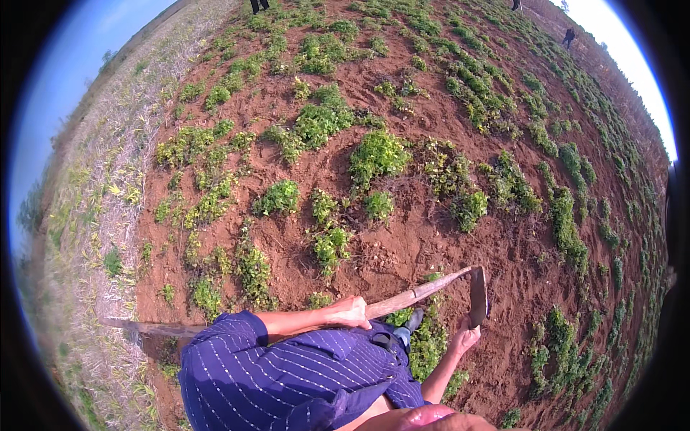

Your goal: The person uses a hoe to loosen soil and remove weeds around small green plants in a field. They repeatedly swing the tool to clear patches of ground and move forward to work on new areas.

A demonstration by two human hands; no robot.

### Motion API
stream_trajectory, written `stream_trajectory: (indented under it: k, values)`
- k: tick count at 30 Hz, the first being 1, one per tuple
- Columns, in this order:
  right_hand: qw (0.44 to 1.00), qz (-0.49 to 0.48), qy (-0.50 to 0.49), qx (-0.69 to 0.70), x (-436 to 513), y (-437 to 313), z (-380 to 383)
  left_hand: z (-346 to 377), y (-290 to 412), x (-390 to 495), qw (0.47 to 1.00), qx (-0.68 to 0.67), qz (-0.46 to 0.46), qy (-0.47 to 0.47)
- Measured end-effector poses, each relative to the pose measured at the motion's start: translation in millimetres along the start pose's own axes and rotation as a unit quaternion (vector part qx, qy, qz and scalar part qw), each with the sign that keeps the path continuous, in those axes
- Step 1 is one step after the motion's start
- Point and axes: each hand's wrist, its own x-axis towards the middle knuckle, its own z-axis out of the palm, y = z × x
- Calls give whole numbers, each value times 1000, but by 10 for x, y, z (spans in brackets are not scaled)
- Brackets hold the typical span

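Observation:
A hoe with a long wooden handle (426, 291) and a metal blade (477, 299) lies across the front of my body. My left hand (347, 311) is wrapped around the handle, about midway along it. At the lower edge of the blade, my right hand (467, 335) holds on with its fingers; part of its grip is hidden. The handle's far end (140, 326) sticks out to the left, beyond my sleeve. Under the hoe, green leafy plants (428, 345) grow beside my shoe (414, 319).
Reddish soil (399, 250) carries rows of low leafy plants (380, 156). A strip of dry, pale grass (116, 215) borders it on the left. A person's legs (259, 5) show at the top, and another person (568, 36) stands far off at right.

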Motion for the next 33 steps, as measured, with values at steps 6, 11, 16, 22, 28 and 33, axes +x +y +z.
stream_trajectory:
  k: [6, 11, 16, 22, 28, 33]
  values:
    - [990, 96, 13, 103, -41, 119, 44, 20, -26, 22, 1000, 10, -19, -13]
    - [966, 188, 4, 176, -194, 213, 204, 90, -135, 104, 999, 20, -34, -19]
    - [956, 230, -129, 128, -399, 92, 432, 98, -61, 161, 999, 28, 39, -19]
    - [952, 208, -197, 112, -511, -65, 680, 186, 127, 315, 997, 27, 77, -5]
    - [931, 243, -222, 157, -628, -84, 708, 318, 118, 409, 974, 70, 204, 75]
    - [907, 282, -248, 192, -739, -177, 624, 315, 242, 365, 975, 90, 194, 57]
